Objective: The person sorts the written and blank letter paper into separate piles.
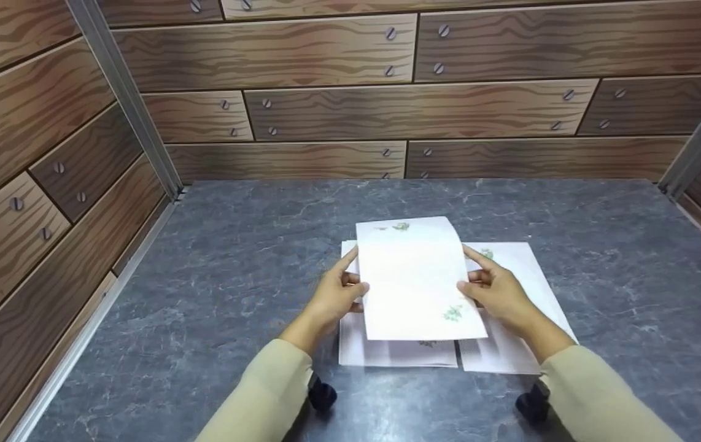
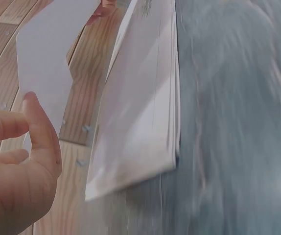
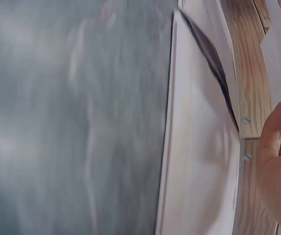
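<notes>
A white sheet of paper point(image 1: 415, 276) with small green plant prints near its top and lower right is held above the table. My left hand point(image 1: 332, 294) pinches its left edge between thumb and fingers. On the opposite edge, my right hand point(image 1: 501, 294) grips it the same way. Beneath lie two stacks of similar paper side by side: the left stack point(image 1: 396, 354) is mostly covered by the raised sheet, and the right stack point(image 1: 531, 288) is partly behind my right hand. In the left wrist view, several layered edges show on a paper stack point(image 2: 135, 112).
The dark grey marbled tabletop point(image 1: 234, 276) surrounds the stacks. Wood-plank patterned walls point(image 1: 326, 110) stand at the back and sides, with metal posts point(image 1: 126, 92) at the corners. A narrow dark gap separates the two stacks.
</notes>
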Available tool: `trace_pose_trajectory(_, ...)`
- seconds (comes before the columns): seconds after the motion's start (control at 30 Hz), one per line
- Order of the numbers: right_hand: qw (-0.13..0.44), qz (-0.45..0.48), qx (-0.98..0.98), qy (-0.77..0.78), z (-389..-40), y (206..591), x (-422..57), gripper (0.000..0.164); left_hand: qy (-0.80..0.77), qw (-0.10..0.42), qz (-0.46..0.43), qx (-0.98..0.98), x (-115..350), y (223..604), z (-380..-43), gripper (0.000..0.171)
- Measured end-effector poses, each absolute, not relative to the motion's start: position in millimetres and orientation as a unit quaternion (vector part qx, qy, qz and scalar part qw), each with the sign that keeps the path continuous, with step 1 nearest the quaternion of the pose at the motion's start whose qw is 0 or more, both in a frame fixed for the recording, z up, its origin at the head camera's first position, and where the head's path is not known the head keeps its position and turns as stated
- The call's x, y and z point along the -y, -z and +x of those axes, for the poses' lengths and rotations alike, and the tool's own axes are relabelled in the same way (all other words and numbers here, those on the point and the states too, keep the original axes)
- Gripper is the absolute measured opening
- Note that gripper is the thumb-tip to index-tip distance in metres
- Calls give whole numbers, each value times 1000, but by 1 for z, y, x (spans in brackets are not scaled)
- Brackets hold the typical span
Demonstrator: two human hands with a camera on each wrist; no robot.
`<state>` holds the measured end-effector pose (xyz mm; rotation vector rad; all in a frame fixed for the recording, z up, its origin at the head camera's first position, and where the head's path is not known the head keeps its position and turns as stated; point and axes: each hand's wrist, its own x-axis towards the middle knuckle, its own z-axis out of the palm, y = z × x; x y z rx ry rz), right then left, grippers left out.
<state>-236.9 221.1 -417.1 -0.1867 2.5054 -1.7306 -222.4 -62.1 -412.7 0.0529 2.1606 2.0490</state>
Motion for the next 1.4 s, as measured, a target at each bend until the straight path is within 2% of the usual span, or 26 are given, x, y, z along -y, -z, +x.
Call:
trace_pose_trajectory(0.9,35,-47,-838,543,-221,423,-314,73,-689,109,27,-716,-35,418,-226,71)
trace_pose_trajectory(1.4,43,-17,-858,512,-213,428,-348,74,-654,120,5,-747,-71,421,-219,69)
